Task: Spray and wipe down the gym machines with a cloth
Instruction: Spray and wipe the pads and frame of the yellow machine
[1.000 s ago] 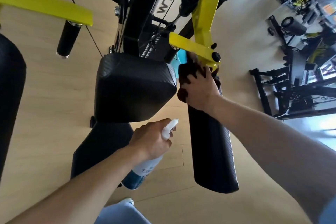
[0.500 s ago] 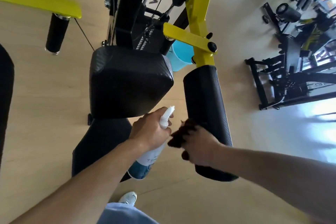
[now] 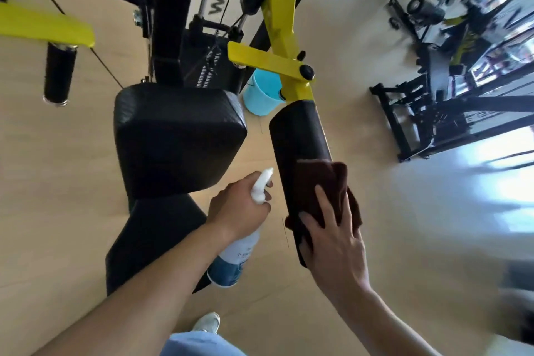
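The right hand [image 3: 332,243] presses a brown cloth [image 3: 326,182] with flat, straight fingers on the near part of the black roller pad [image 3: 297,139]. The left hand [image 3: 237,211] grasps a spray bottle [image 3: 234,260], just left of the pad. A blue bucket [image 3: 260,95] stands farther on the floor.

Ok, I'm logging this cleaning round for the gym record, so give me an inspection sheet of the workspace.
Surface: black roller pad on yellow arm.
Job's things: brown cloth on the roller pad; spray bottle.
Clutter: blue bucket on the wooden floor.
Grippers: left hand grips the spray bottle; right hand presses the cloth, fingers straight.
Cables: thin machine cable.
Surroundings: square black pad; other machines, blurred.
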